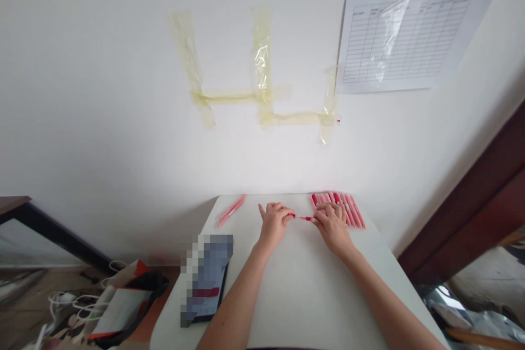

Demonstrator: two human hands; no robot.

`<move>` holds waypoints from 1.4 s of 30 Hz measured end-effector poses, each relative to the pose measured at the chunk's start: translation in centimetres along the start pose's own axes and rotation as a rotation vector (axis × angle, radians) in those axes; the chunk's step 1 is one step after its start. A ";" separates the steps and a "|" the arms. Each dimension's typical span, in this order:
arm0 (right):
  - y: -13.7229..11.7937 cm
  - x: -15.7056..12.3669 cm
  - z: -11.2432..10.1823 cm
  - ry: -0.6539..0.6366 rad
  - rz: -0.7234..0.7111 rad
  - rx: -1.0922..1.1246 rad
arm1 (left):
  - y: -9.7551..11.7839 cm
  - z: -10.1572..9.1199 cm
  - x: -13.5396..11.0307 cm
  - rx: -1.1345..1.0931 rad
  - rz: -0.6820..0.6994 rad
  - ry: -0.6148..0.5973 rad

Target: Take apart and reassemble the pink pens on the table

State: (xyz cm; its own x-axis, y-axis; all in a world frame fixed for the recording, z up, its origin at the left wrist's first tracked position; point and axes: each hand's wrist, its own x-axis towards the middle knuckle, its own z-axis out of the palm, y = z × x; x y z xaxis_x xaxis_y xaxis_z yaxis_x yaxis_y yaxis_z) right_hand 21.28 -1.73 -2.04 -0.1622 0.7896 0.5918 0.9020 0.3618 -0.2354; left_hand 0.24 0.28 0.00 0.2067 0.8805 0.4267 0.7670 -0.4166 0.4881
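Observation:
Both of my hands rest on a white table [303,284] near its far edge. My left hand [274,222] and my right hand [332,222] each pinch one end of a thin red pen [303,218] held level between them. The fingers of both hands are curled closed around it. Just behind my right hand lies a row of several pink and red pens [342,205], side by side. Two more pink pens [231,210] lie to the left of my left hand, near the table's far left corner.
A dark tablet-like device [207,284] lies on the table's left side. The white wall behind carries strips of yellowed tape [262,65] and a printed grid sheet [410,33]. Bags and cables [118,301] sit on the floor at left; a dark wooden frame [479,197] stands at right.

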 end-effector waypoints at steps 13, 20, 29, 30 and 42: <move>0.1 0.0 0.2 0.057 -0.006 0.055 | 0.2 -0.3 -0.2 -0.002 -0.022 -0.032; -1.0 0.2 0.2 0.023 -0.175 0.037 | 0.6 -0.1 -0.2 -0.023 -0.018 -0.022; -1.0 0.1 1.2 0.034 -0.159 0.218 | 1.3 -0.6 -0.4 -0.047 -0.017 0.020; -0.8 0.1 1.3 0.059 -0.122 0.253 | 1.2 -0.7 -0.4 -0.051 -0.032 0.037; 0.2 0.3 1.9 0.049 0.428 1.226 | -0.1 -0.9 -0.1 -0.035 -0.151 0.087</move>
State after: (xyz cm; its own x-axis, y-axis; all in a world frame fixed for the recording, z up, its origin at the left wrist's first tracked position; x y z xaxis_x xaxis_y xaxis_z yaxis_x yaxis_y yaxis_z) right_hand 20.66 -0.49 -3.36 0.0843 0.9451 0.3158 -0.0773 0.3222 -0.9435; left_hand -0.41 -0.01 0.61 0.0363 0.9113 0.4100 0.7636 -0.2900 0.5769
